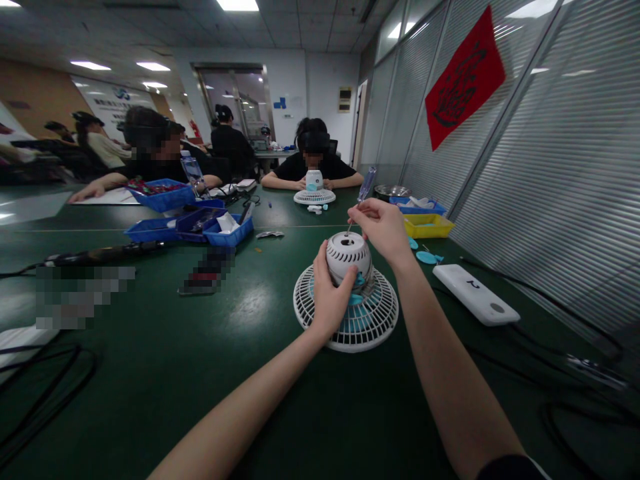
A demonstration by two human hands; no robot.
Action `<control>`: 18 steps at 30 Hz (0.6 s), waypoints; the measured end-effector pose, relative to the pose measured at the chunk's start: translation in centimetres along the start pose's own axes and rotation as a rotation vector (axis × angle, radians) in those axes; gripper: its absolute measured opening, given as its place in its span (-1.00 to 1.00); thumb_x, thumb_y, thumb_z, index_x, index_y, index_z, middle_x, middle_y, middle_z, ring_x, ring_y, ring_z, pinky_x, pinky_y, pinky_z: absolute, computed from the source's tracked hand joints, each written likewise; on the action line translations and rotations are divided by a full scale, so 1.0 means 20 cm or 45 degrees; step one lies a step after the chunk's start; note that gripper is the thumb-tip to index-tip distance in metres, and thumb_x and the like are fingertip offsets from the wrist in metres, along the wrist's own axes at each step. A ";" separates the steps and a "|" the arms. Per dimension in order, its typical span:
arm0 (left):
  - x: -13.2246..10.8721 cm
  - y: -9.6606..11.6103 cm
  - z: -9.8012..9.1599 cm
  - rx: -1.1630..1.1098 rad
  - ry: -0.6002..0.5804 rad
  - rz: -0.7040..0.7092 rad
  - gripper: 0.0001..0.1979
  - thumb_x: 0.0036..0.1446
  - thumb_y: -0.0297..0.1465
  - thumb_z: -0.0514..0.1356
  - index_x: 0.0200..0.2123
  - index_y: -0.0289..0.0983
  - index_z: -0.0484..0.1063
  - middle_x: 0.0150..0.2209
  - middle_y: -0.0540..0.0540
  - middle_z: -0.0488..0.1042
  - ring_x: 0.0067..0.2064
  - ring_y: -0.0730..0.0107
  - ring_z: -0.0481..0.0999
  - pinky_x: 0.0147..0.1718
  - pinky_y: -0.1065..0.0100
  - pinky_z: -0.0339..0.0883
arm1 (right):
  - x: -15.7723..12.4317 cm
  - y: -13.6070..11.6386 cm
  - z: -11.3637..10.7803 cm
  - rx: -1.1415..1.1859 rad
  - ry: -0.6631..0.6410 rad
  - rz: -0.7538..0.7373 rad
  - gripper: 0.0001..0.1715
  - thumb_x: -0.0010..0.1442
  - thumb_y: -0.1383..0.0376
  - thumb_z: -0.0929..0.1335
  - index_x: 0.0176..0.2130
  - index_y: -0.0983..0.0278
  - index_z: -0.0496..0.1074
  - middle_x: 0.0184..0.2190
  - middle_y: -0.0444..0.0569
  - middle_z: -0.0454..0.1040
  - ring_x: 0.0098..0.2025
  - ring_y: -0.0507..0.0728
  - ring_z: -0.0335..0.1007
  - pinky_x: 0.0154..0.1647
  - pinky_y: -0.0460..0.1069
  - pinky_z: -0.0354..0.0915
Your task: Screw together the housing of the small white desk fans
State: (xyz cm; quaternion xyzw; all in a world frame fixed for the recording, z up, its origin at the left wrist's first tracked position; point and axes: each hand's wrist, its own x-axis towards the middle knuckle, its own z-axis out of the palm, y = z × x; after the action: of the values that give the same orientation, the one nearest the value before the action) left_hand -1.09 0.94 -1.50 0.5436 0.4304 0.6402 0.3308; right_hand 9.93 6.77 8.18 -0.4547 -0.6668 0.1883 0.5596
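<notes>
A small white fan lies face down on the green table, its round grille [367,337] flat and its motor housing [345,253] pointing up. Light-blue blades show through the grille bars. My left hand [330,300] is wrapped around the left and near side of the housing. A screwdriver [367,183] with a clear bluish handle leans in my right hand [384,227], pinched low on its shaft. Its tip is at the dark opening on top of the housing; whether it touches a screw I cannot tell.
Right of the fan are light-blue parts [427,257], a white oblong device [475,295], a yellow tray [430,228] and black cables. Blue trays [233,233] and a blurred-out flat object [206,272] lie to the left. Across the table, a person [345,175] handles another fan [315,195].
</notes>
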 end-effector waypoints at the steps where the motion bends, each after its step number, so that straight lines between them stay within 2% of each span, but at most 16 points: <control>1: 0.00 0.00 0.00 0.004 0.001 0.000 -0.33 0.13 -0.26 0.23 0.28 -0.14 0.11 0.34 -0.21 0.19 0.40 0.08 0.12 0.39 0.02 -0.07 | 0.00 0.00 0.00 0.014 0.006 0.018 -0.84 0.15 0.25 0.41 -0.41 0.28 0.42 -0.46 -0.04 0.57 -0.45 0.04 0.46 -0.40 -0.04 0.34; 6: 0.00 0.00 0.00 0.015 -0.005 0.002 -0.33 0.13 -0.25 0.23 0.29 -0.12 0.11 0.36 -0.18 0.18 0.41 0.09 0.11 0.40 0.02 -0.08 | 0.00 -0.02 0.01 0.064 0.020 0.088 -0.83 0.14 0.29 0.42 -0.44 0.27 0.38 -0.48 -0.04 0.57 -0.45 0.04 0.48 -0.38 -0.04 0.35; 10: 0.00 0.00 0.00 0.008 0.010 0.002 -0.33 0.11 -0.26 0.25 0.27 -0.11 0.14 0.35 -0.17 0.19 0.41 0.09 0.11 0.40 0.02 -0.10 | 0.00 -0.03 0.00 0.064 -0.011 0.070 -0.88 0.20 0.34 0.35 -0.40 0.30 0.42 -0.42 0.00 0.59 -0.43 0.03 0.48 -0.38 -0.05 0.34; 18: 0.00 0.00 0.00 -0.026 0.019 -0.003 -0.33 0.11 -0.28 0.26 0.27 -0.09 0.16 0.34 -0.16 0.20 0.40 0.07 0.12 0.40 0.00 -0.08 | -0.01 -0.04 0.00 0.027 -0.042 0.066 -0.81 0.23 0.31 0.30 -0.33 0.32 0.49 -0.35 0.04 0.61 -0.46 0.04 0.44 -0.56 -0.09 0.24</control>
State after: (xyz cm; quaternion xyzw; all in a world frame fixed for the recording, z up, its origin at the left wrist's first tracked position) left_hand -1.10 0.91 -1.43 0.5350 0.4268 0.6482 0.3339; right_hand 9.58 6.19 8.56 -0.4627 -0.6620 0.2170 0.5482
